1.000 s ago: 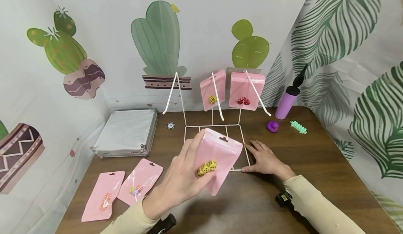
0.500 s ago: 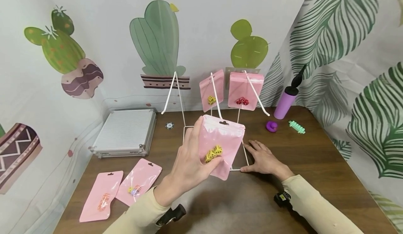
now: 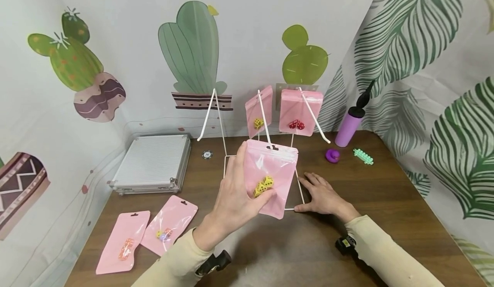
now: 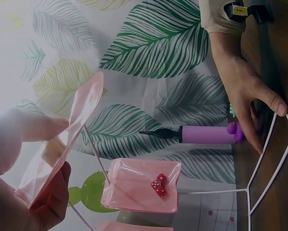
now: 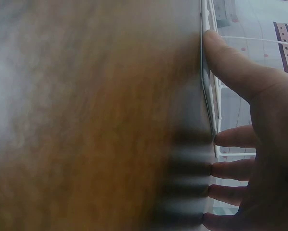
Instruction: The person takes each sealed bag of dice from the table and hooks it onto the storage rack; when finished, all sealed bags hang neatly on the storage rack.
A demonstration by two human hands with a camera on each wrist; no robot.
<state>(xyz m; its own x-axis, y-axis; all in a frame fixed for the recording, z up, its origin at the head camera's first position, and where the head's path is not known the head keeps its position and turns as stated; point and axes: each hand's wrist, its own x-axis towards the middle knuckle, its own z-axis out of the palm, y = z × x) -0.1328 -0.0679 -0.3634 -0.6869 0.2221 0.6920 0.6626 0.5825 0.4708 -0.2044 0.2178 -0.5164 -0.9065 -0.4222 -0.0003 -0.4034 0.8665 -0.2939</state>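
In the head view my left hand [image 3: 233,199] pinches a pink zip bag [image 3: 283,167] with yellow dice [image 3: 263,186] inside, thumb in front and fingers behind. The bag's slotted top is level with the tip of the rack's middle prong [image 3: 264,115]; I cannot tell whether the prong passes through the slot. My right hand [image 3: 322,194] rests with spread fingers at the right side of the white wire rack's base [image 3: 300,188], thumb at its front corner. On the rack hang a pink bag with yellow dice [image 3: 260,109] and another with red dice [image 3: 302,111].
Two pink dice bags [image 3: 122,240] [image 3: 170,222] lie at the front left. Behind them sits a silver case [image 3: 152,162], with a poker chip [image 3: 207,154] beside it. A purple pump [image 3: 349,126], purple duck [image 3: 332,155] and green toy [image 3: 363,156] stand right. The left prong [image 3: 206,115] is bare.
My left hand has raised the bag of yellow dice up and slightly right, turning it more upright, up to the middle prong's tip. My right hand has stayed at the rack's base.
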